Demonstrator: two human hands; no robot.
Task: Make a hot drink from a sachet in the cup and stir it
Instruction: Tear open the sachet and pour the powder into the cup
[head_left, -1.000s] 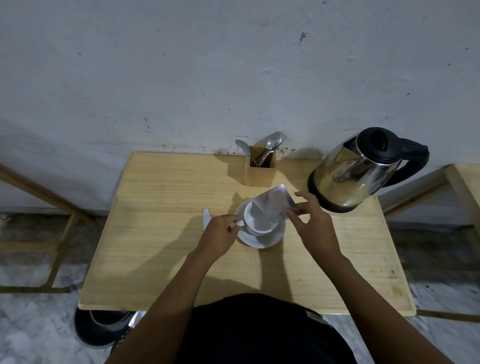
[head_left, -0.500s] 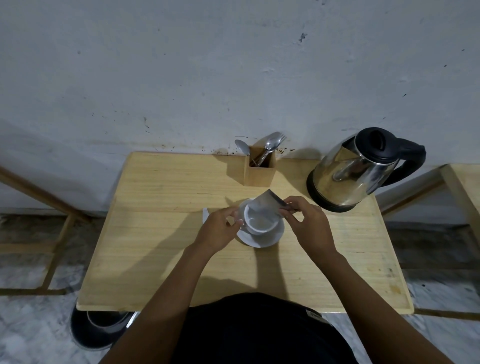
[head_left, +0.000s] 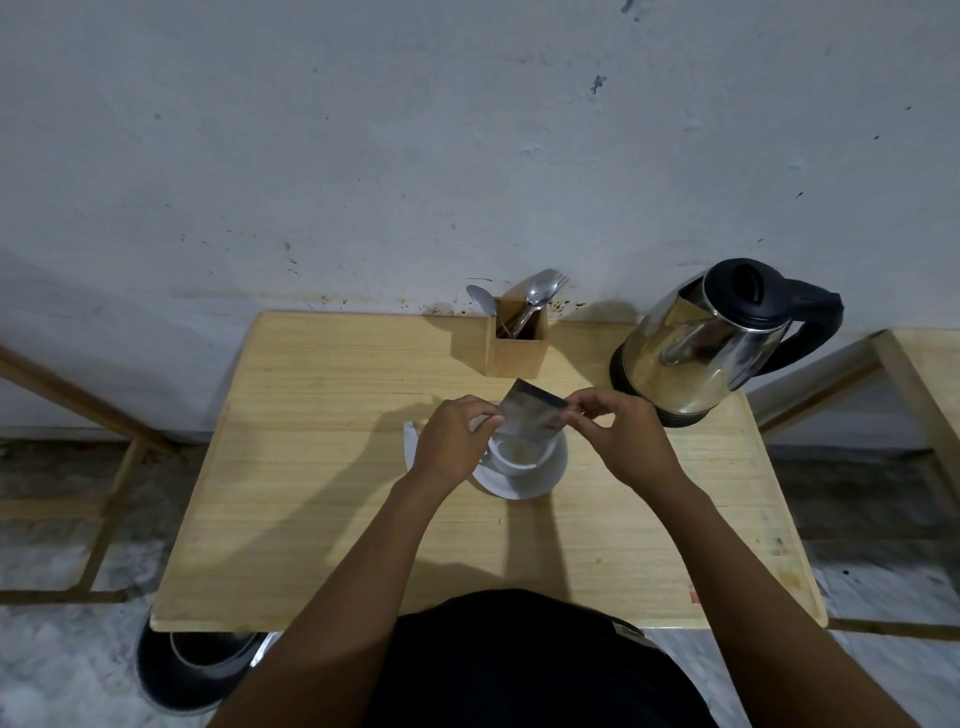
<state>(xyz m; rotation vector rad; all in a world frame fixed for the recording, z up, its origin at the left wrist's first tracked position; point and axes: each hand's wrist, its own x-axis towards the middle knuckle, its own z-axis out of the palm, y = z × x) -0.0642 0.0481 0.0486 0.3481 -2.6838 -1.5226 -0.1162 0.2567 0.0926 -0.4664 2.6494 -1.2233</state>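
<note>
Foil sachet (head_left: 531, 415) is pinched at its 2 upper corners, the right hand (head_left: 618, 439) closed on one side and the left hand (head_left: 453, 441) on the other, its mouth tipped down over the cup (head_left: 519, 453) directly below the fingers. Brownish powder appears to lie in the cup, though the view is dim. Cup sits on a white saucer (head_left: 524, 480), beneath and just nearer than the fingertips.

Risks: a tilt off-centre would drop powder onto saucer or wooden table (head_left: 322, 467). Kettle (head_left: 696, 353) stands close beyond the right hand's knuckles; a careless swing could knock it. Spoon holder (head_left: 517, 345) stands beyond the fingers.
</note>
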